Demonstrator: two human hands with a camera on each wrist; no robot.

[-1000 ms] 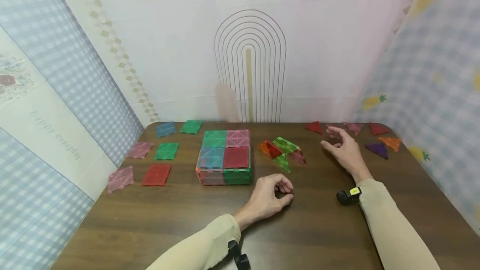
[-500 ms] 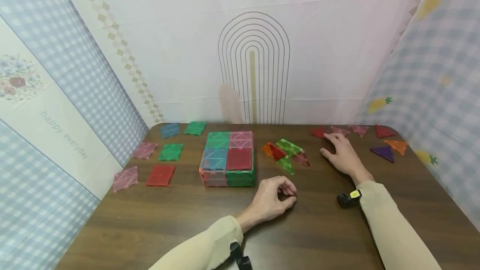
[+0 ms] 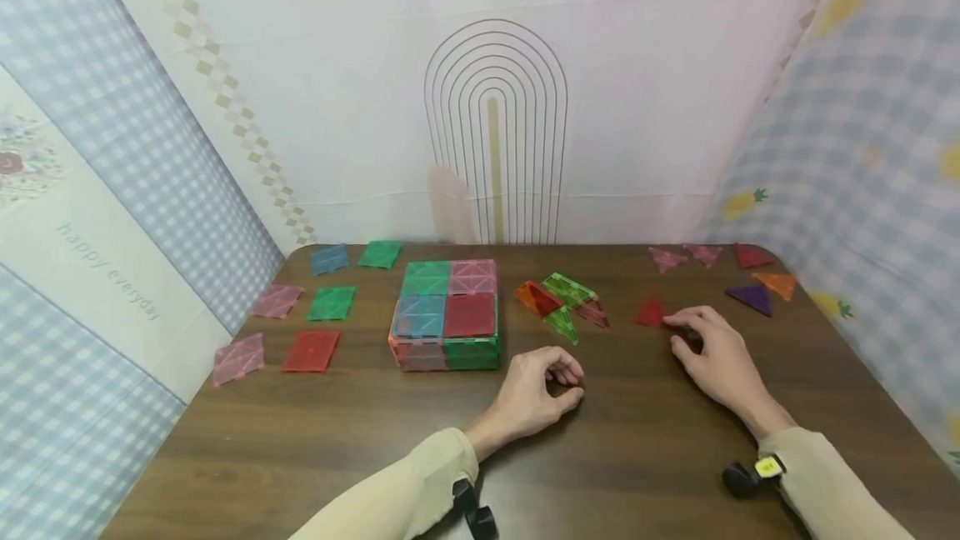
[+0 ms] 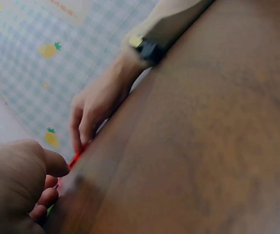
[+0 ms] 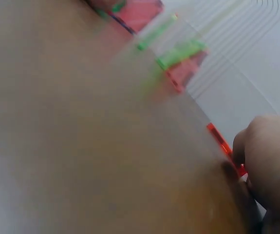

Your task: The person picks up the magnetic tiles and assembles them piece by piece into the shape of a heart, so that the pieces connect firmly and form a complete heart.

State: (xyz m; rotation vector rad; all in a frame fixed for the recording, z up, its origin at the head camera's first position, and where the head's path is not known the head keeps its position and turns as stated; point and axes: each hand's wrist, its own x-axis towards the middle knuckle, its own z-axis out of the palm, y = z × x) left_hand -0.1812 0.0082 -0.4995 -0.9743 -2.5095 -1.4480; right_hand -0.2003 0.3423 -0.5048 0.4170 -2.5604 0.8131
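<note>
At the right, the fingertips of my right hand [image 3: 712,352] touch the right corner of a red triangular magnetic tile [image 3: 649,312], which appears flat on the table. The thumb lies a little nearer me, and the fingers hide part of the tile [image 5: 220,140] in the right wrist view. Loosely curled, my left hand [image 3: 536,390] rests on the table in front of a box of square magnetic tiles [image 3: 446,315]; it holds nothing. Between the box and the red triangle lies a cluster of orange, red, green and pink tiles [image 3: 564,298].
Several square tiles lie on the left, including a red square [image 3: 311,351] and a green square [image 3: 332,303]. Beyond my right hand are pink triangles [image 3: 703,254], a purple triangle [image 3: 752,299] and an orange triangle [image 3: 776,285]. A cloth wall [image 3: 495,107] stands along the back edge.
My right hand has reached the red triangle at the back and brought it toward me across the table. The left hand has stayed in place.
</note>
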